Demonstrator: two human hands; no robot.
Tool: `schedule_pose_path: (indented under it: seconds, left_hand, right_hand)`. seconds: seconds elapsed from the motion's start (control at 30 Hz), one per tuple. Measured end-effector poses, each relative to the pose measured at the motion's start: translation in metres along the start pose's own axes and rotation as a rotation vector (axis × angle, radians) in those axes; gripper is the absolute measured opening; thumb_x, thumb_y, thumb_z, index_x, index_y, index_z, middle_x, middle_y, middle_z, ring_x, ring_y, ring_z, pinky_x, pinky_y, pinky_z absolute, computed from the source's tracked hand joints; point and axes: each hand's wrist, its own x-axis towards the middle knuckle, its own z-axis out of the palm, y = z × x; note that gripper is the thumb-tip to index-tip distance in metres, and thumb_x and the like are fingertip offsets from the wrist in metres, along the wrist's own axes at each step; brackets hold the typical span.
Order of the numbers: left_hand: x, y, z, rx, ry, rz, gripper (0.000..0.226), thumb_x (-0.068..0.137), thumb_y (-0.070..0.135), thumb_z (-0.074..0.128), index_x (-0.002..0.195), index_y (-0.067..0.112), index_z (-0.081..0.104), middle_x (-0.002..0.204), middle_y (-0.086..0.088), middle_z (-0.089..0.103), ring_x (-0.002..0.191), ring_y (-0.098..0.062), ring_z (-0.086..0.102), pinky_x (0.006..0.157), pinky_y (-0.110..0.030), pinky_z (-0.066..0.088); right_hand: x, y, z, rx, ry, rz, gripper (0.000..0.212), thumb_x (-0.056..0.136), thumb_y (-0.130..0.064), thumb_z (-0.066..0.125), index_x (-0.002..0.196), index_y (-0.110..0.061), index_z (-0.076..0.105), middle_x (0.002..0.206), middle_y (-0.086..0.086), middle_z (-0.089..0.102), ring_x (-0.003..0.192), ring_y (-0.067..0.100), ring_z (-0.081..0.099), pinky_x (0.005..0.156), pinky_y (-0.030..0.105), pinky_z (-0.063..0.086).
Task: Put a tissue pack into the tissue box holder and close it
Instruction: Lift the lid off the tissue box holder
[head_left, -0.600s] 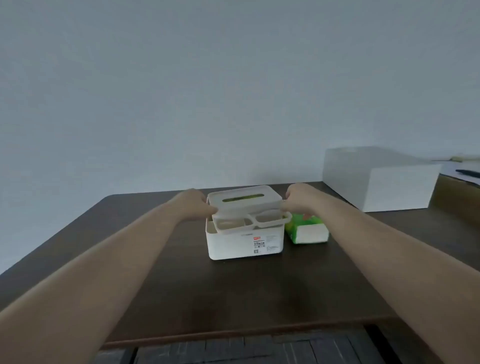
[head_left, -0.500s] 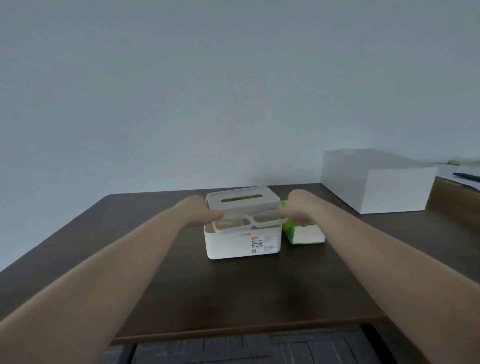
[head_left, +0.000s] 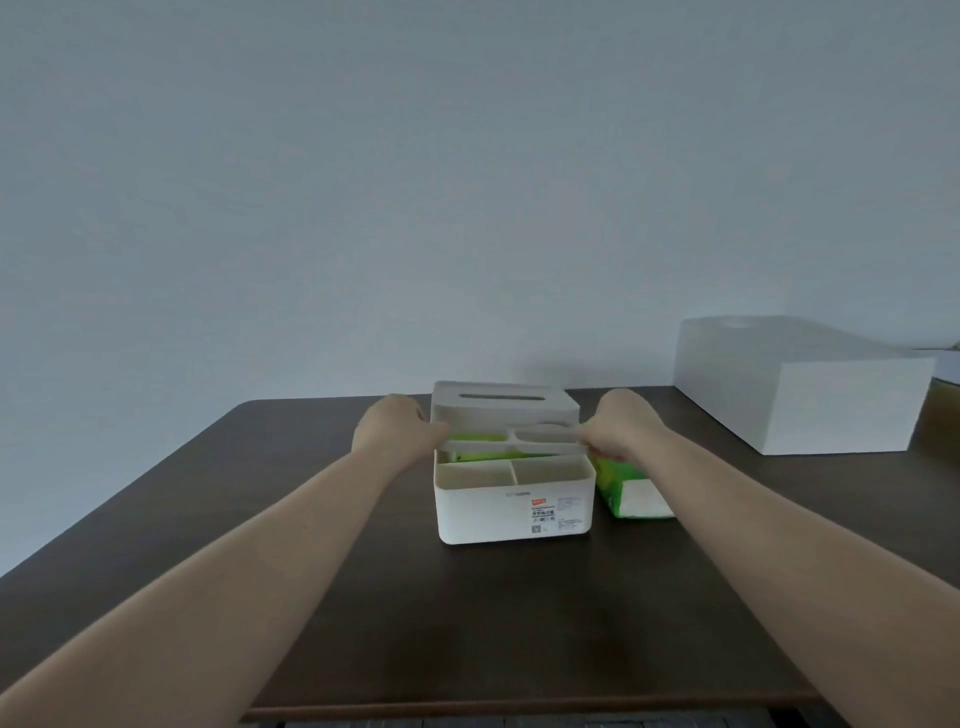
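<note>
Head view is showing a pale, bare wall filling most of the scene, with a dark wooden table (head_left: 467, 613) stretching beneath it and a large white box (head_left: 810, 395) sitting well apart at the table's far right. At the centre, the white tissue box holder (head_left: 511, 506) is standing with its slotted lid (head_left: 504, 410) raised clear of the base, something green showing in the rear compartment under it and two front compartments looking bare. Both hands are working the lid: the left hand (head_left: 395, 426) is pinching its left edge and the right hand (head_left: 621, 428) its right edge, fingers closed on the rim. A green-and-white tissue pack (head_left: 631, 491) is lying on the table just beside the holder's right wall, partly behind the right forearm. Judging by its look, the lid is light, stiff and smooth plastic, likely to slip or tilt if held at one end, so a two-sided hold at the short edges seems apt. The pack appears soft and crushable, best taken across its long sides. The table seems flat and uncluttered, giving room to set the lid down.
</note>
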Motion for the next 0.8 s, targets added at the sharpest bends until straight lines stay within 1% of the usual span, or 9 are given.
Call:
schedule_pose_path:
  seconds: [0.07,0.13,0.2,0.27,0.33,0.47,0.63,0.73,0.8]
  left_hand:
    - [0.006,-0.004,-0.007,-0.037,0.048,0.000,0.033,0.074,0.026,0.058,0.052,0.018,0.035,0.053,0.000,0.034,0.052,-0.022,0.032,0.050,-0.027,0.026]
    - [0.012,-0.012,-0.015,-0.062,0.088,-0.012,0.029,0.077,0.030,0.058,0.057,0.016,0.042,0.057,-0.002,0.041,0.055,-0.023,0.038,0.052,-0.027,0.030]
    - [0.018,-0.023,-0.024,-0.074,0.116,-0.018,0.032,0.078,0.030,0.058,0.055,0.016,0.040,0.057,-0.003,0.041,0.055,-0.023,0.037,0.052,-0.027,0.030]
    - [0.023,-0.037,-0.032,-0.074,0.133,-0.041,0.037,0.078,0.029,0.058,0.052,0.017,0.035,0.055,-0.002,0.037,0.053,-0.023,0.034,0.052,-0.026,0.028]
    - [0.026,-0.053,-0.039,-0.064,0.149,-0.070,0.039,0.079,0.031,0.059,0.051,0.016,0.036,0.054,-0.003,0.036,0.052,-0.023,0.033,0.051,-0.026,0.027]
    - [0.029,-0.089,-0.051,-0.064,0.174,-0.113,0.036,0.082,0.043,0.055,0.060,0.015,0.048,0.061,-0.007,0.040,0.056,-0.024,0.035,0.054,-0.028,0.029]
    - [0.035,-0.134,-0.066,-0.042,0.183,-0.195,0.041,0.081,0.048,0.055,0.058,0.015,0.045,0.060,-0.006,0.037,0.058,-0.023,0.033,0.054,-0.030,0.026]
    - [0.039,-0.159,-0.070,-0.027,0.171,-0.245,0.040,0.081,0.047,0.056,0.058,0.015,0.046,0.059,-0.005,0.039,0.058,-0.023,0.034,0.054,-0.030,0.028]
    - [0.041,-0.173,-0.071,-0.007,0.161,-0.265,0.037,0.081,0.046,0.056,0.060,0.015,0.049,0.062,-0.005,0.043,0.059,-0.024,0.037,0.056,-0.030,0.031]
  right_hand:
    - [0.002,-0.010,-0.002,0.022,0.027,-0.026,0.018,0.078,-0.013,0.059,0.060,-0.008,0.059,0.054,0.003,0.058,0.042,0.017,0.045,0.048,0.024,0.037]
    - [0.004,-0.023,-0.002,0.058,0.054,-0.054,0.017,0.079,-0.014,0.058,0.069,-0.004,0.067,0.057,0.005,0.059,0.044,0.018,0.046,0.050,0.024,0.038]
    - [0.007,-0.038,0.002,0.094,0.061,-0.086,0.020,0.080,-0.014,0.057,0.075,0.001,0.069,0.060,0.006,0.060,0.048,0.019,0.048,0.054,0.025,0.039]
    - [0.011,-0.052,0.011,0.095,0.045,-0.112,0.024,0.078,-0.013,0.057,0.085,0.006,0.071,0.069,0.009,0.064,0.056,0.022,0.053,0.058,0.027,0.042]
    - [0.012,-0.068,0.023,0.096,0.020,-0.132,0.027,0.078,-0.013,0.058,0.090,0.007,0.072,0.071,0.010,0.063,0.058,0.024,0.053,0.059,0.028,0.043]
    - [0.013,-0.099,0.047,0.083,-0.017,-0.182,0.026,0.079,-0.015,0.058,0.084,0.006,0.072,0.059,0.008,0.057,0.048,0.019,0.047,0.052,0.026,0.038]
    - [0.017,-0.140,0.083,0.037,-0.080,-0.236,0.024,0.080,-0.013,0.057,0.086,0.003,0.072,0.069,0.010,0.063,0.049,0.020,0.048,0.046,0.023,0.035]
    - [0.018,-0.157,0.107,-0.036,-0.145,-0.270,0.018,0.080,-0.015,0.056,0.080,-0.001,0.068,0.079,0.011,0.068,0.058,0.024,0.055,0.047,0.023,0.036]
    - [0.019,-0.165,0.121,-0.110,-0.145,-0.305,0.016,0.080,-0.013,0.056,0.066,-0.007,0.054,0.081,0.010,0.063,0.069,0.028,0.055,0.046,0.024,0.033]
